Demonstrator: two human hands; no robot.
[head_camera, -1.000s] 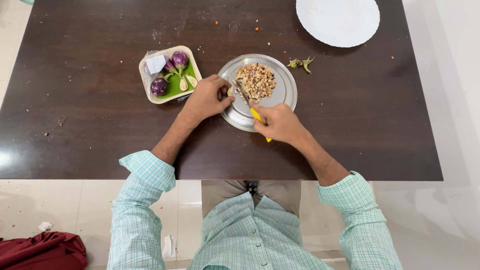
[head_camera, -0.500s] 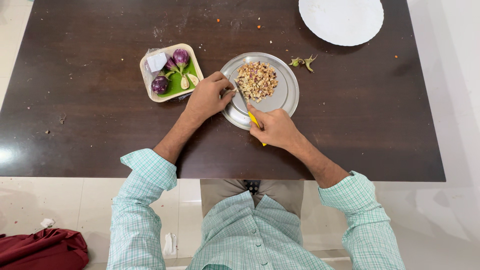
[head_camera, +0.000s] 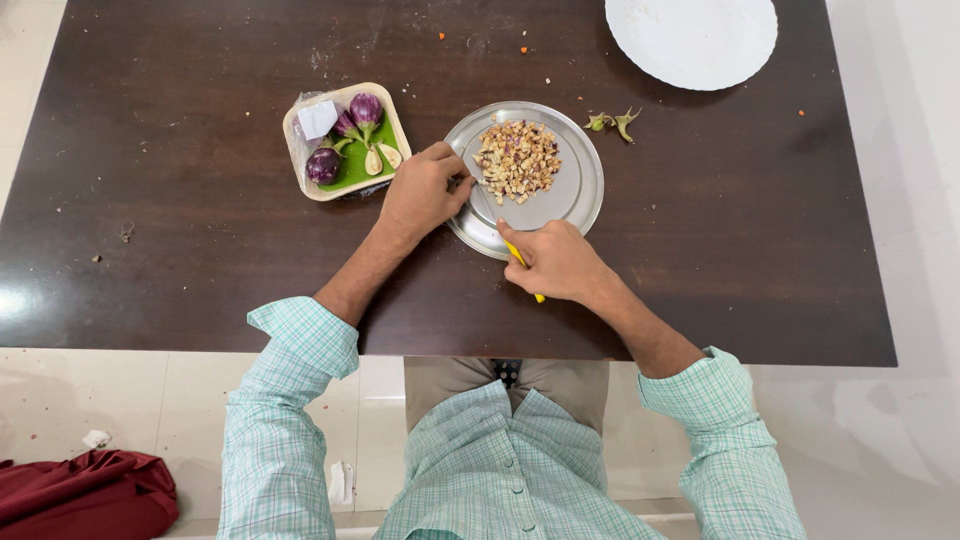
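Spanning the whole view: dark brown wooden desk (head_camera: 200, 200), strewn with crumbs.
White round plate (head_camera: 690, 40): parked at far right, clear of the cutting.
Round steel plate (head_camera: 580, 190): nearest the body, serving as cutting surface, heaped with diced aubergine (head_camera: 517, 160).
Beige tray (head_camera: 300, 180): just left, keeping small purple aubergines (head_camera: 322, 165) within reach.
Left hand (head_camera: 420, 195): fingers pinched on a small piece, steadying it at the plate's left rim.
Right hand (head_camera: 555, 262): fingers clamped on yellow-handled knife (head_camera: 515, 252), blade angled toward that piece.

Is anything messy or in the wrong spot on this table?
Yes, a little. Two cut-off green eggplant stems lie on the bare dark table just right of the steel plate, not on it. Small crumbs, some orange, are scattered near the table's far edge. Nothing looks spilled or broken.
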